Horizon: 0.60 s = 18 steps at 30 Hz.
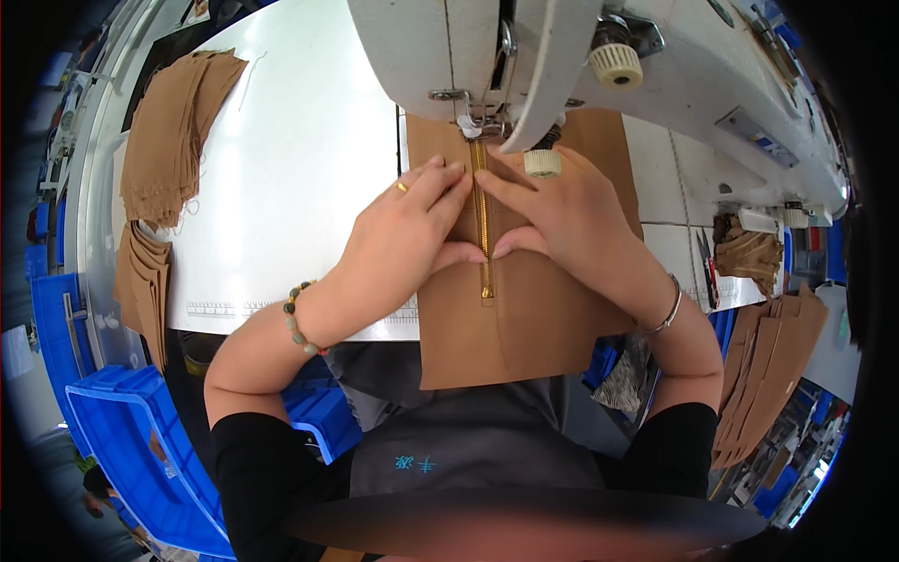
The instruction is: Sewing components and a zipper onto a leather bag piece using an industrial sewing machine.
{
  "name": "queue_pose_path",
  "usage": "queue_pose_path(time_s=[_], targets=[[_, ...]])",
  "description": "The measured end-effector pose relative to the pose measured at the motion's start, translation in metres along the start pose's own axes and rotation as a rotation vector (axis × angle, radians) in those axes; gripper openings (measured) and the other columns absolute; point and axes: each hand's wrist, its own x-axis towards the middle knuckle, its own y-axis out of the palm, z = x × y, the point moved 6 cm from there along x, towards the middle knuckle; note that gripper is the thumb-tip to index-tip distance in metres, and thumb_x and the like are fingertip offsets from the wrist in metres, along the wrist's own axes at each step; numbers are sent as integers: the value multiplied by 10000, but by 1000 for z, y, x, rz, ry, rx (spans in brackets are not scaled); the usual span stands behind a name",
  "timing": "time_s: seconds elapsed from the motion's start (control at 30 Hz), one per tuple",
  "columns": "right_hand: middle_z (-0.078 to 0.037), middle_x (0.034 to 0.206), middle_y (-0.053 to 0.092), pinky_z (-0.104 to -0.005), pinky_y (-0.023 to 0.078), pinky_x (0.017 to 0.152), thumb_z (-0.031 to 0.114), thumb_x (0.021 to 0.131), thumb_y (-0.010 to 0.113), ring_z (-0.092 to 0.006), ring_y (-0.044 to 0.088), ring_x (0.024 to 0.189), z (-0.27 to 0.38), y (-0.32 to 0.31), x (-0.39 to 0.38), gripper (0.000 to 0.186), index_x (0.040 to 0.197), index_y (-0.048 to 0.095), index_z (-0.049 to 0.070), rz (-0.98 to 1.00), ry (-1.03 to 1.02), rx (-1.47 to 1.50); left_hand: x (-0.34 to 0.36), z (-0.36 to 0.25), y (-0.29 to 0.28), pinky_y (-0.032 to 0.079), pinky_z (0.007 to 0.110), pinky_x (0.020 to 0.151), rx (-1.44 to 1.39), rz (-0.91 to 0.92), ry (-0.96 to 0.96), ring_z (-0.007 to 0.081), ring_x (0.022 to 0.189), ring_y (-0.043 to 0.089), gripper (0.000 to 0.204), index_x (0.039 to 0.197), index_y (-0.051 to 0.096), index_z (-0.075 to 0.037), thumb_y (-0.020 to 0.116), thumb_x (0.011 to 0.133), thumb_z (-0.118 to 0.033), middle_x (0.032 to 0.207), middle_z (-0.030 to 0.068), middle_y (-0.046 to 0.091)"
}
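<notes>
A brown panel (pixel 510 337) lies on the white sewing table with a gold zipper (pixel 484 225) running lengthwise down it. The zipper's top end reaches under the presser foot (pixel 473 129) of a white sewing machine (pixel 412 51). My left hand (pixel 403 239) rests left of the zipper, fingertips pressing the panel and thumb stretched toward the zipper. My right hand (pixel 571 220) lies on the right side, fingers spread, index fingertip and thumb touching beside the zipper. Part of that hand is hidden behind the machine's knob (pixel 541 162).
Brown fabric pieces (pixel 183 131) are stacked at the table's left. Scissors (pixel 704 262) and scraps (pixel 744 248) lie at right, with more brown panels (pixel 758 375) beside the table. Blue bins (pixel 140 459) stand lower left. Another person (pixel 98 492) is partly visible at the far left.
</notes>
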Motion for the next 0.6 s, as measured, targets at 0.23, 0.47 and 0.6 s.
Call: queue_pose_path(time_s=[0.23,0.47,0.6], targets=[[-117,1384,614,-458,480,1053,490,729,754,-326,590,1269,18,-1,-18,605,1213,725,129,-41,-32,29,-24,-20,-3,458,437,1113,-30,31,98,329,1343,539,811,1317,613,32,764,723,-499,1424,141,576],[-129,1322,632,-475,468,1061,434,691,818,-292,593,1273,30,1,-31,598,1178,714,102,-6,-72,12,-20,-21,-4,468,415,1098,-30,37,109,332,1327,547,860,1347,596,3,811,664,-474,1402,132,596],[-131,1325,631,-472,459,1063,442,697,813,-288,583,1287,29,1,-29,600,1183,712,106,-12,-74,-3,-19,-21,-5,475,399,1090,-27,42,109,321,1322,550,848,1341,602,-4,812,664,-467,1388,117,603]])
